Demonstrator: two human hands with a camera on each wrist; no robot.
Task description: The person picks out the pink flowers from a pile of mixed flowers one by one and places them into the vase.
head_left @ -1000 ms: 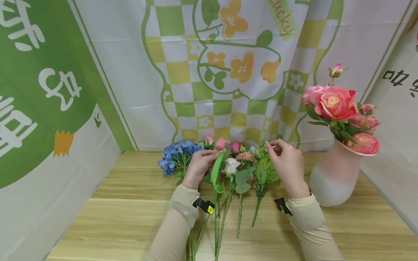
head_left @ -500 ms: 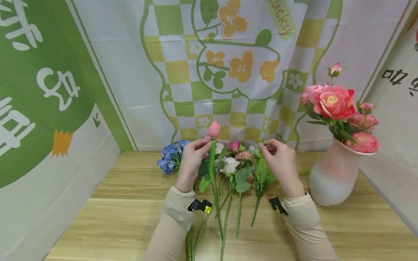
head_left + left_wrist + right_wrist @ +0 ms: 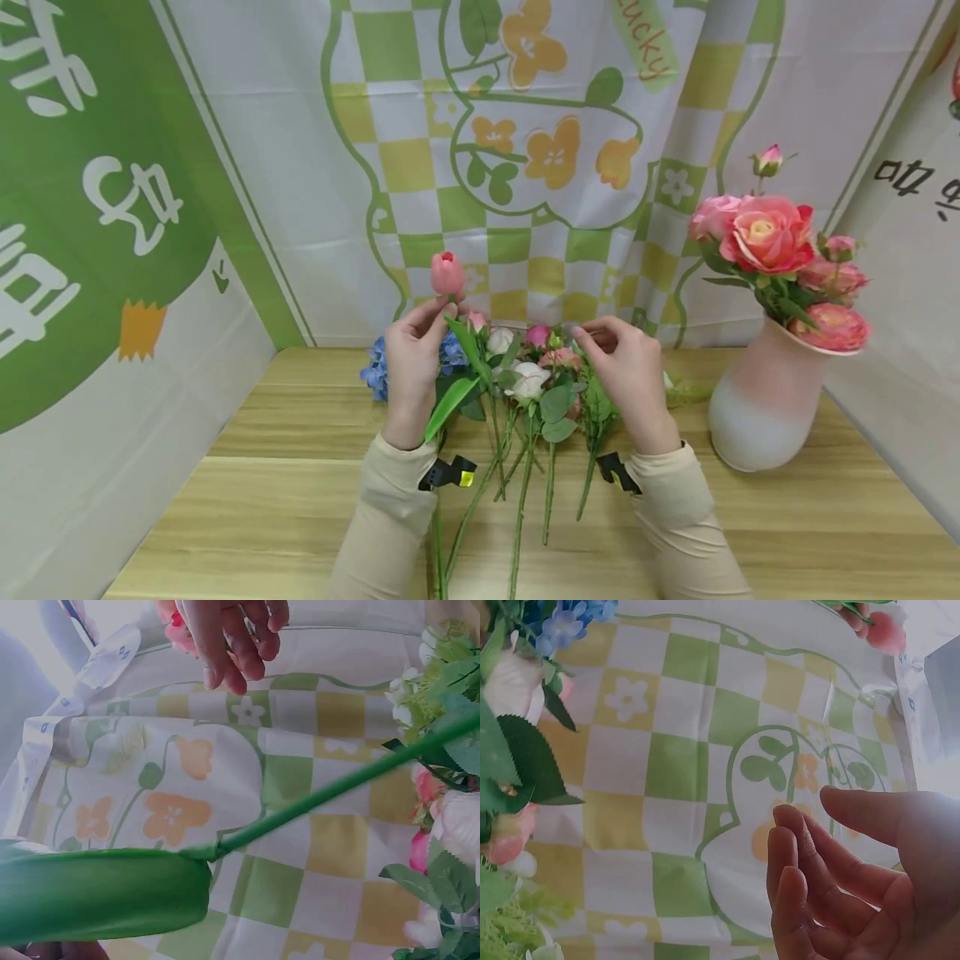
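My left hand point(image 3: 411, 371) pinches a pink tulip point(image 3: 447, 273) just under its bloom, and the flower stands upright above the table. Across the left wrist view runs the tulip's green stem point(image 3: 315, 796); its bloom is out of that frame. My right hand point(image 3: 628, 375) hovers above the leafy greenery point(image 3: 597, 408), its fingers loosely bent. The right wrist view shows a gap between thumb and fingers of this right hand point(image 3: 847, 892), with nothing held. Between the hands lie a white rose point(image 3: 528, 381) and a magenta bud point(image 3: 538, 336).
A pink-and-white vase point(image 3: 768, 400) holding coral roses point(image 3: 770, 235) stands on the right of the wooden table point(image 3: 247, 508). Blue hydrangea point(image 3: 377, 368) lies behind my left hand. Several loose stems point toward the front edge. A printed cloth point(image 3: 420, 183) hangs behind.
The left hand has lifted the tulip and carried it leftward, turning its leaves toward the wrist. The right hand has drifted a little to the left, still holding nothing.
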